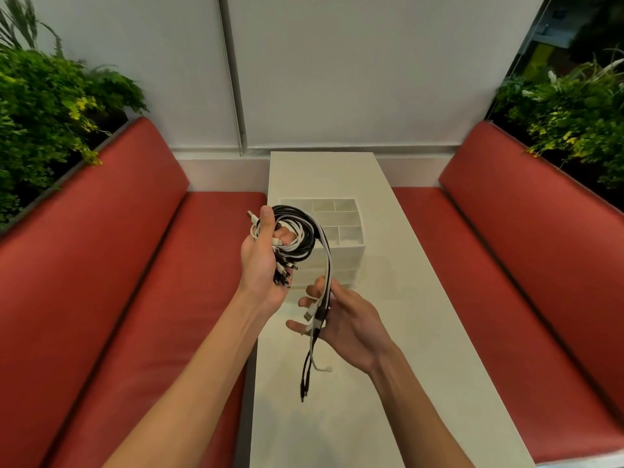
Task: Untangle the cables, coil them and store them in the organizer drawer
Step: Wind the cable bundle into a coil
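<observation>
So the cables [301, 231] are all off the counter [425, 332] right now, a black-and-white mess looped into a rough coil up in the left hand [261, 258]. That grip is clenched round the coil, thumb up across the loops, with a bunch of plug ends poking out under the palm. A few strands run down from the coil into the right hand [347, 319], whose grip pinches them between thumb and loosely curled fingers. The loose ends [305, 380] dangle below it, over the counter. The organizer drawer [347, 246] sits on the counter just behind the hands, and the coil blocks its near left corner from view. There's a left sofa [118, 282] and a right sofa [523, 265], both red, flanking the counter. Behind them are a left plant [44, 106] and a right plant [574, 109], with a white wall [337, 79] at the far end.
</observation>
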Tool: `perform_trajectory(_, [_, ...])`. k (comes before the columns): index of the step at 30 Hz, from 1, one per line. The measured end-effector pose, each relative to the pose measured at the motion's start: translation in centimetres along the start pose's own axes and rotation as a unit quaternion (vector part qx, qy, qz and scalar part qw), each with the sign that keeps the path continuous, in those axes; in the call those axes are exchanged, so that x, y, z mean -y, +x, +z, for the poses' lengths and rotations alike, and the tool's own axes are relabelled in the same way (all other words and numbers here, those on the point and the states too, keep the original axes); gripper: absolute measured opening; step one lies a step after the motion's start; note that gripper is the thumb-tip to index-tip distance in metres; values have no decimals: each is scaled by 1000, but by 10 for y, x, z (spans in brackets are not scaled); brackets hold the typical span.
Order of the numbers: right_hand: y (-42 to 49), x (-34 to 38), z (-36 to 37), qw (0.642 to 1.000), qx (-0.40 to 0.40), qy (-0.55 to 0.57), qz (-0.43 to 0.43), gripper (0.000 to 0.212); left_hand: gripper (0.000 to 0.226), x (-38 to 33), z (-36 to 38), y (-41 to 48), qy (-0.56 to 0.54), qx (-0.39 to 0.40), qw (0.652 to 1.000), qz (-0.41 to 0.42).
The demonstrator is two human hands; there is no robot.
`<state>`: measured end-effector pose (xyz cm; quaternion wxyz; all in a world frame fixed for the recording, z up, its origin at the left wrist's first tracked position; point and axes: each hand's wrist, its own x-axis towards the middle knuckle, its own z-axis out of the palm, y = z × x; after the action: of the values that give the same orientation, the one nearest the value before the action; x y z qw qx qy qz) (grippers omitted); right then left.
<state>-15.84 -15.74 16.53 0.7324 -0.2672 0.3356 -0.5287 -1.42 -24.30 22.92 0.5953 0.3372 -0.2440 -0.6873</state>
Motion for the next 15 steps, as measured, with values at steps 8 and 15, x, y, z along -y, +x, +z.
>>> perform_trajectory(8, [2,2,-3,908,-97,-387,-129,27,40,-6,-8,3,34,-33,998,-40])
perform_trajectory(15, [9,-30,34,510,-190,-832,-107,19,29,14,6,-12,50,-85,991,86])
